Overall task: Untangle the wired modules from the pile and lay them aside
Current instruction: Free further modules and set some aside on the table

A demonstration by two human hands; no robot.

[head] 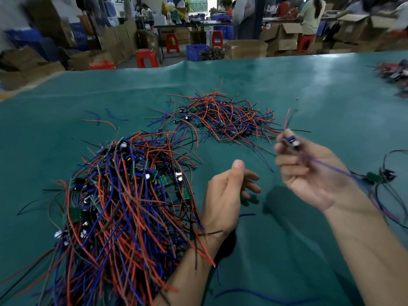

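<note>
A big tangled pile (123, 202) of small circuit modules with red, blue and black wires lies at the left on the green table (287, 85). A second, flatter pile (220, 120) lies farther back in the middle. My right hand (309, 173) is raised above the table and pinches one small module (292, 141) at its fingertips; the module's blue wire trails down to the right, and a red wire sticks up. It is motion-blurred. My left hand (227, 195) hovers beside the big pile, fingers loosely curled, holding nothing.
A single module with black wires (379, 176) lies on the table at the right. More parts (395, 74) sit at the far right edge. Loose wires lie about. Beyond the table stand red stools, cardboard boxes, blue crates and people at benches.
</note>
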